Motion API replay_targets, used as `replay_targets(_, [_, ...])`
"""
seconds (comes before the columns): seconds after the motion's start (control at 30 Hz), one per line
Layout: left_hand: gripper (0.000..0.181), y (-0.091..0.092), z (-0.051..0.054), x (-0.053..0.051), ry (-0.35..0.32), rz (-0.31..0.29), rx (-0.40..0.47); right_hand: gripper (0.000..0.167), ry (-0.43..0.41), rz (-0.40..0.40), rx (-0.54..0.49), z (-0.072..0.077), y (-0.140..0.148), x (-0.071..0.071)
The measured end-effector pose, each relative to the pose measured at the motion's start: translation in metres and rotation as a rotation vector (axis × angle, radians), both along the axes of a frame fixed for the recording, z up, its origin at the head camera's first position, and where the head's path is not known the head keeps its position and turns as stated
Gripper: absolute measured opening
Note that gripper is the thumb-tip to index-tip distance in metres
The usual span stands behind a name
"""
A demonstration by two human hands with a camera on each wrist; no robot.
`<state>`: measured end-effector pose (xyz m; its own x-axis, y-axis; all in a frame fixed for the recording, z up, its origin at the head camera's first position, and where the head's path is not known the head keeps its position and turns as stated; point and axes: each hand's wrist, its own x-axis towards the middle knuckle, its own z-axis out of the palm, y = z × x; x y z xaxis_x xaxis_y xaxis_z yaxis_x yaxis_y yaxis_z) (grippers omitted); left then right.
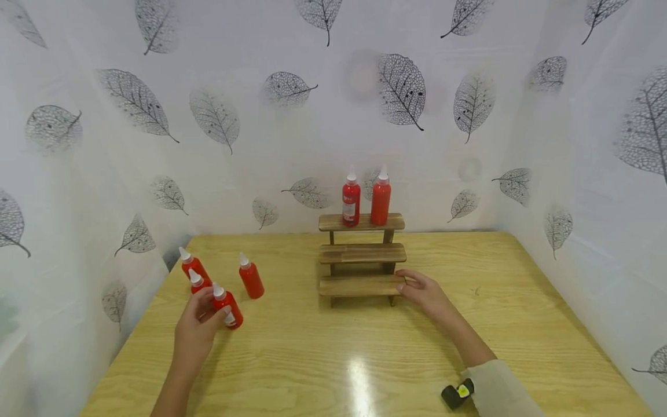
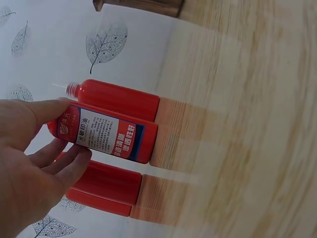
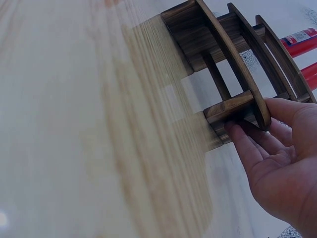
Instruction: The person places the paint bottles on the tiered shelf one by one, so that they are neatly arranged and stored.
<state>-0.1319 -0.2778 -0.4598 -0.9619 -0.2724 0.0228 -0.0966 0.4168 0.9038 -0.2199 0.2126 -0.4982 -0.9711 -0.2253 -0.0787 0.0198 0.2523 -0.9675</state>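
Note:
My left hand pinches a red bottle with a white pointed cap near its top, thumb on one side and fingers on the other. In the left wrist view its printed label faces the camera, and the bottle stands on the table. Close by that hand are two more red bottles, one right behind it and one farther back. With its thumb on top and fingers below, my right hand grips the right end of the lowest step of a three-step wooden display stand.
Two red bottles, one labelled and one plain-sided, stand on the top step. Another red bottle stands between the left group and the stand. A small black object is by the right sleeve. A leaf-patterned curtain encloses the table.

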Motion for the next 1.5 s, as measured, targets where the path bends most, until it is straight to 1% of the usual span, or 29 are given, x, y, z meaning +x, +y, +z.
replay_targets(0.2, [0.063,0.004,0.002,-0.001,0.011,-0.003,-0.014,0.058,-0.001,0.001,0.004,0.001,0.0,0.002])
replay_targets(0.37, [0.063,0.013,0.011,0.0,0.028,-0.017,0.002,0.058,0.0,-0.004,0.008,0.001,-0.001,0.001])
replay_targets(0.53, [0.057,0.028,0.022,-0.001,0.043,-0.082,0.017,0.058,-0.003,-0.005,0.008,0.0,-0.001,0.0])
replay_targets(0.7, [0.053,0.048,0.033,-0.006,0.079,-0.162,0.021,0.058,0.002,0.004,0.003,0.0,0.0,0.0])
replay_targets(0.83, [0.05,0.064,0.039,-0.016,0.111,-0.226,0.018,0.057,0.0,0.004,0.003,0.001,0.0,0.0])
replay_targets(0.97, [0.049,0.081,0.04,-0.028,0.151,-0.29,0.011,0.057,0.001,0.008,0.004,0.003,0.0,0.001])
replay_targets(1.03, [0.049,0.09,0.04,-0.034,0.169,-0.308,0.02,0.057,0.001,0.01,0.001,0.003,-0.001,0.002])
replay_targets(1.17, [0.048,0.109,0.042,-0.049,0.203,-0.344,0.075,0.057,-0.005,0.017,-0.007,0.004,-0.001,0.002])
replay_targets(1.27, [0.048,0.123,0.046,-0.058,0.245,-0.364,0.103,0.057,-0.004,0.024,-0.004,0.004,0.0,0.002])
replay_targets(1.37, [0.047,0.136,0.05,-0.068,0.284,-0.379,0.13,0.057,-0.011,0.011,-0.006,0.004,-0.001,0.002])
replay_targets(1.5, [0.046,0.153,0.055,-0.081,0.305,-0.417,0.148,0.058,-0.019,-0.001,-0.012,0.003,0.0,0.002])
